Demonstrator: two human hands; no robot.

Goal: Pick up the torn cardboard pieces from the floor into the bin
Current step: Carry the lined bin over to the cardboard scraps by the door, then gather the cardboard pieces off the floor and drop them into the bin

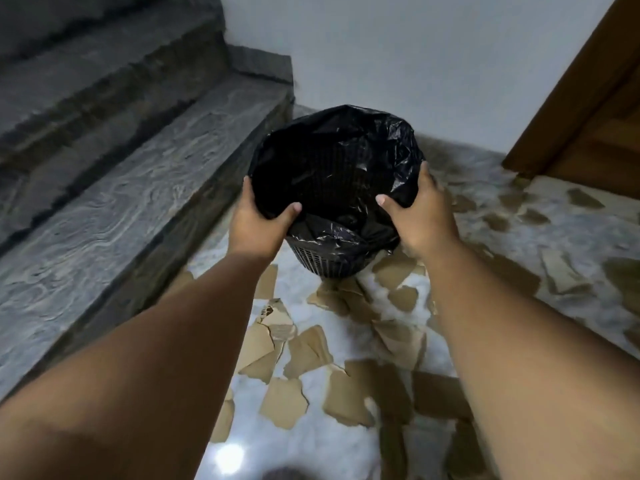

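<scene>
Left hand (258, 221): grips the near-left rim of the bin (318, 263), thumb hooked inside over the liner (346, 143).
Right hand (420, 213): grips the near-right rim the same way.
Bin position: tilted toward me, beside the stairs (121, 209); I cannot tell whether its base touches the floor (322, 445).
Cardboard pieces (284, 403): brown, flat, ragged-edged, scattered across the floor; I see none inside the bin.
Risk, liner: I judge my thumbs could drag the loose liner off the rim.
Risk, placement: setting the bin down could trap pieces underneath.
Risk, footing: loose pieces on glossy floor could slide underfoot.
</scene>
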